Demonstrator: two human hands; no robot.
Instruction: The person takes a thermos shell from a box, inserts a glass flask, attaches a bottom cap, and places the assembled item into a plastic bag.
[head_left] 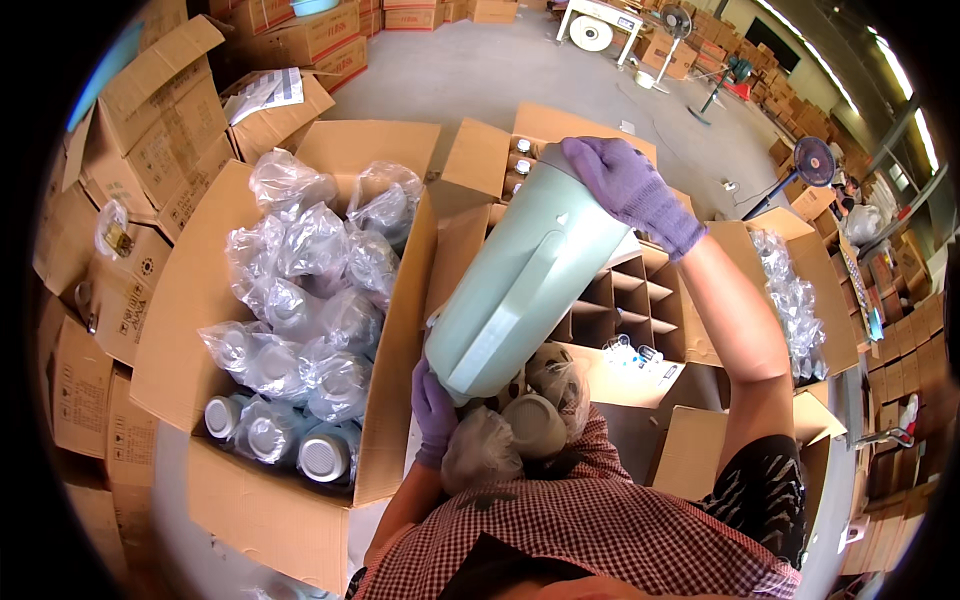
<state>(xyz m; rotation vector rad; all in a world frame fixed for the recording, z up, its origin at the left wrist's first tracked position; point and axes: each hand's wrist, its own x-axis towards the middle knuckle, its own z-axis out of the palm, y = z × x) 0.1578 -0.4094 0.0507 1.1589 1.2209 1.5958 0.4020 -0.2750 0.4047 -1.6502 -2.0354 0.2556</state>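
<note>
Right hand (625, 190) curled over upper end of pale green jug (545, 245); left hand (434, 415) set at lower end, its closure not to be told. Jug held tilted, right of bagged-goods carton (390, 400). Judged stiff, bulky, probably slippery; firm hold best taken at handle (510, 308), lower end supported.
</note>
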